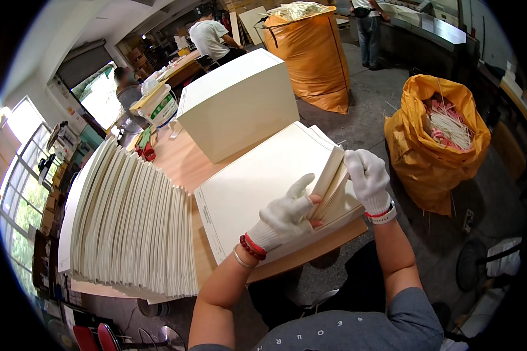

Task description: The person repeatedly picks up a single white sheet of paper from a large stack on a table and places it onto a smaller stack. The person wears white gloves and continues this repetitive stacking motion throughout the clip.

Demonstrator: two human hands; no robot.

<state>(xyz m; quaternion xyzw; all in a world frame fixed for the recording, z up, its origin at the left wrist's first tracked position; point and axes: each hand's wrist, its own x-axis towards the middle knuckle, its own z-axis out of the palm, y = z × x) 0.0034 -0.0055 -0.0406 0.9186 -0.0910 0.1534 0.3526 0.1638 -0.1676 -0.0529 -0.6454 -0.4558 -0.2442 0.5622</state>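
A stack of large off-white paper sheets [263, 169] lies at the table's front edge. My left hand [284, 213], in a white glove with bare fingertips, grips the right edge of this stack, its thumb extended over the top. The sheets there are slightly parted into layers. At the stack's right corner, my right hand [368, 178], also gloved, is closed with its fingers curled. Whatever it pinches there is too small to make out. Left of my arms stands a long row of fanned paper bundles [134, 222], and behind the stack rises a tall paper block [240, 111].
Beyond the wooden table [175, 155] are a white bucket [158, 108] and a tall orange sack [310, 58]. To the right, an open orange sack [416, 158] holds paper strips. One person [211, 38] sits far back; another [369, 29] stands by a machine. A fan [471, 263] is at lower right.
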